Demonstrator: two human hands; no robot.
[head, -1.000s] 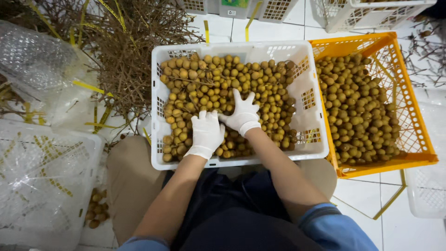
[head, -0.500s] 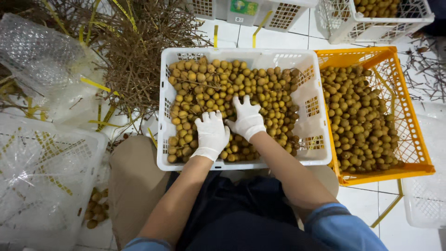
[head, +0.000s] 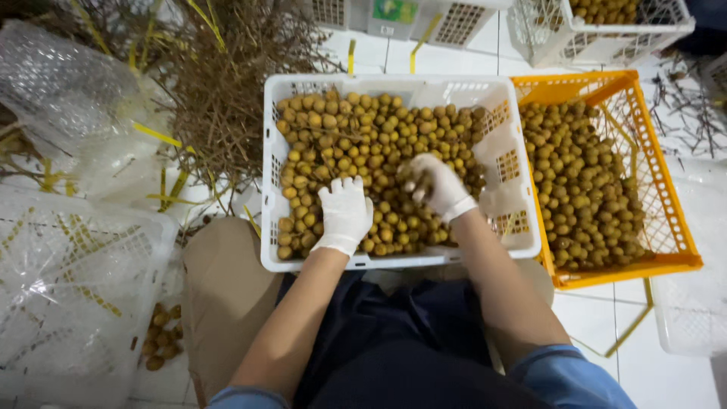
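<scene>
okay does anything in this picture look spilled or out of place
Yes: a small cluster of loose brown fruit lies on the floor at lower left, outside any crate. The rest sits in the white crate and the orange crate.

The small round tan-brown fruits (head: 356, 151) fill the white plastic crate (head: 273, 227) almost to its rim, heaped loose and stemless from the far wall down to the near edge. The crate is slotted along its sides and sits across the person's lap. The left hand (head: 344, 212), in a white glove, lies flat with fingers spread on the fruit near the crate's near edge. The right hand (head: 439, 185), also gloved, is curled around a few fruits towards the crate's right wall.
</scene>
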